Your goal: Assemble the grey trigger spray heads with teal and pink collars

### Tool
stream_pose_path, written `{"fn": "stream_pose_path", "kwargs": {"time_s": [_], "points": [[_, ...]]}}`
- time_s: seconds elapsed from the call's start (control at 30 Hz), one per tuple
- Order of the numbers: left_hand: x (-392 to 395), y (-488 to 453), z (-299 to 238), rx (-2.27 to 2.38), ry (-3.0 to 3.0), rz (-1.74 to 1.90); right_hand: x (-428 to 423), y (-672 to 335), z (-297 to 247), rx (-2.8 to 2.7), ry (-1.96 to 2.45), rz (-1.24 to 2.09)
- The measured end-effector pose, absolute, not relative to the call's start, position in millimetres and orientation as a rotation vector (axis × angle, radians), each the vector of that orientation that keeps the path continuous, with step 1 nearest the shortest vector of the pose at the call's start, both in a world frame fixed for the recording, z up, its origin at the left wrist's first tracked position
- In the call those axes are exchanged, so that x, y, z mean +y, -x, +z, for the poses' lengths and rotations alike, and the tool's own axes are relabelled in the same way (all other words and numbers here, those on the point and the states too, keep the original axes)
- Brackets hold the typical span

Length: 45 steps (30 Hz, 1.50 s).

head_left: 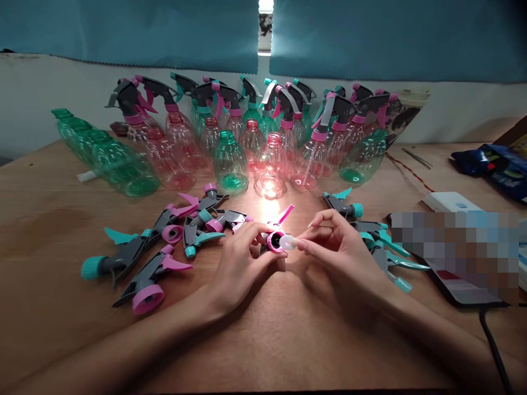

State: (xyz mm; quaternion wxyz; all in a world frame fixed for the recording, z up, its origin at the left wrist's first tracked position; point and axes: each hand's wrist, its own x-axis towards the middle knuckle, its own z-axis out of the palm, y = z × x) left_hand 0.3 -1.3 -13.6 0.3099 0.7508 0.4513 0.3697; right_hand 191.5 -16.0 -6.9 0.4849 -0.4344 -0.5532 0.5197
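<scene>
My left hand [239, 263] is closed around a grey spray trigger head with a pink collar and pink lever [276, 233], held just above the wooden table [49, 219]. My right hand [340, 249] pinches a small clear plastic piece [289, 242] right at the pink collar's opening. Both hands meet at the table's middle, lit by a bright light.
Loose pink and teal trigger heads lie to the left [156, 252] and right [370, 236]. Behind stand open green [229, 162] and pink bottles [270, 164], capped spray bottles, and green bottles lying at the left [107, 156]. A phone with cable [465, 291] lies at the right.
</scene>
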Motion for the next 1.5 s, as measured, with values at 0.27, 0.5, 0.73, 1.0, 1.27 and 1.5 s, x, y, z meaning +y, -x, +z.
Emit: {"fn": "stream_pose_path", "kwargs": {"time_s": [0.27,0.5,0.73,1.0,1.27,1.5], "points": [[-4.4,-1.4,-12.5,1.144,-2.028,0.900,-17.6,-190.2,-17.7,-1.631,1.135,0.599],[-5.6,-0.1,-9.4,1.106,-2.204,0.945,-22.1,-192.4,-15.3,-1.872,0.953,0.349],[-7.6,2.1,-9.5,1.127,-2.358,0.928,-16.8,-193.8,-15.1,-2.020,0.874,0.280],[-8.4,2.3,-9.9,1.062,-2.477,0.963,-18.0,-193.0,-11.8,-2.059,0.937,0.375],[-10.4,0.7,-15.9,1.053,-2.556,0.980,-17.1,-195.0,-8.4,-2.083,1.021,0.404],[-8.3,-2.0,-15.0,1.050,-2.559,0.904,-16.6,-187.1,-16.2,-2.016,0.992,0.339]]}}
